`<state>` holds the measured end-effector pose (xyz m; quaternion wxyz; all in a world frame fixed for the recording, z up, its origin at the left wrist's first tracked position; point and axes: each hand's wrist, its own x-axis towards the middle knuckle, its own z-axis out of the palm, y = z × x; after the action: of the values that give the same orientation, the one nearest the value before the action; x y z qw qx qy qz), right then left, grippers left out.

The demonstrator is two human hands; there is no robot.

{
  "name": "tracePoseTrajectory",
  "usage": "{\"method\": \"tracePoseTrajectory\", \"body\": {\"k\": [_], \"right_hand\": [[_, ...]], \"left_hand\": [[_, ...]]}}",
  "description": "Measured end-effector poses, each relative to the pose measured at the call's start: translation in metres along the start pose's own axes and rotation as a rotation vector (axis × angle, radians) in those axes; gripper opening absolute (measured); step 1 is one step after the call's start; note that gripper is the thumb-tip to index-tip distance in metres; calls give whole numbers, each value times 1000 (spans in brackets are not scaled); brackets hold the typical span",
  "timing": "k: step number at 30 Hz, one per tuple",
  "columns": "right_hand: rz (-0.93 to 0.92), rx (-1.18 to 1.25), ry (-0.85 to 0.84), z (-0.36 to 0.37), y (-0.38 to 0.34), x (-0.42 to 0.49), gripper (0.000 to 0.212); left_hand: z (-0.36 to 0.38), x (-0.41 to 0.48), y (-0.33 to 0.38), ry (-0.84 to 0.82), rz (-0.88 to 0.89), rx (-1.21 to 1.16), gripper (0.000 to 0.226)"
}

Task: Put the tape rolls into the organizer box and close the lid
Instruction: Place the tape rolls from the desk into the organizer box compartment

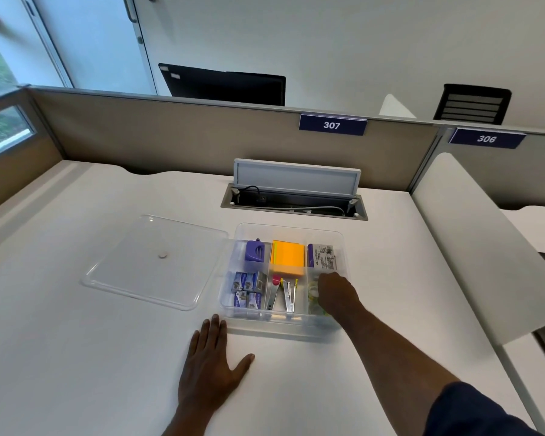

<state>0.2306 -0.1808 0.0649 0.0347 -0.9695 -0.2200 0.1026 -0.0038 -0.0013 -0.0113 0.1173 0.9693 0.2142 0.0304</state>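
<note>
A clear plastic organizer box stands on the white desk, its clear lid lying flat to its left. My right hand reaches into the box's front right compartment and covers pale, clear tape rolls there. Its fingers curl down onto them; whether they grip a roll is hidden. My left hand lies flat on the desk, fingers spread, just in front of the box's front left corner.
Other compartments hold a purple sharpener, orange sticky notes, staple boxes, a stapler and a labelled pack. An open cable hatch sits behind the box. Partition walls bound the desk at the back and right.
</note>
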Motion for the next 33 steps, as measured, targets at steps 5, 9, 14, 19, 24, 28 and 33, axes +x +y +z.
{"method": "tracePoseTrajectory", "body": {"k": [5,9,14,19,24,28,33], "right_hand": [[28,10,-21,3,-1,2,37],[25,9,-23,6,-1,3,37],[13,-10,-20,3,1,3,37],[-13,32,68,0,-3,2,31],[-9,159,81,-1,-10,3,36],[-15,219,44,1,-10,4,37],[-42,234,-1,2,-7,4,45]], "left_hand": [[-2,0,0,3,5,-15,100],[0,-1,-1,-8,4,-10,100],[-3,-1,0,-14,3,-15,97],[-1,-2,-1,-14,0,-11,97],[-3,-1,0,-11,9,-16,92],[-4,-1,0,-15,8,-17,91],[-4,-2,0,-25,3,-20,89]]}}
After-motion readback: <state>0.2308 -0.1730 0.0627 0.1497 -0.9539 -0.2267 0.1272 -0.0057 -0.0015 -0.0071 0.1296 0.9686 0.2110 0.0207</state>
